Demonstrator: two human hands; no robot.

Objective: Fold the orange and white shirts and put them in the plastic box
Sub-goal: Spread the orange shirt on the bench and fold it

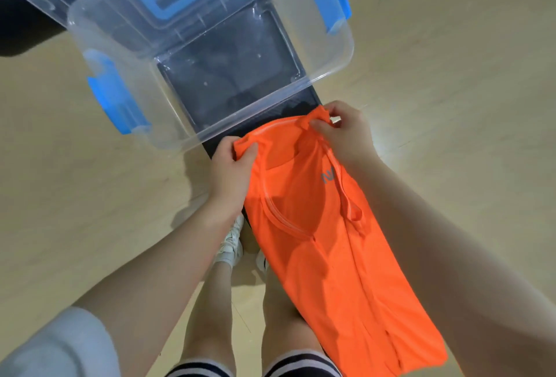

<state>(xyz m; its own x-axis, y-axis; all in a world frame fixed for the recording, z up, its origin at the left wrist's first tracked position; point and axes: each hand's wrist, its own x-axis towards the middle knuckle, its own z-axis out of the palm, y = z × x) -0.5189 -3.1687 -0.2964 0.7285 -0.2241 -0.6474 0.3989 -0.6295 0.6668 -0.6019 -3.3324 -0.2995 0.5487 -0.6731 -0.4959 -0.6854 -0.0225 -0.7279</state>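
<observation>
Orange shirt [325,226] hangs in the air between 2 hands, just in front of the clear box [210,54], which sits empty on a dark stand. Left hand [231,169] pinches 1 shoulder; right hand [343,133] pinches the other, near the collar. No white shirt is visible. To fold well, I would keep both pinches level and taut so the cloth drops straight, then bring the shoulders together evenly before halving the length, avoiding the twisted side seam.
</observation>
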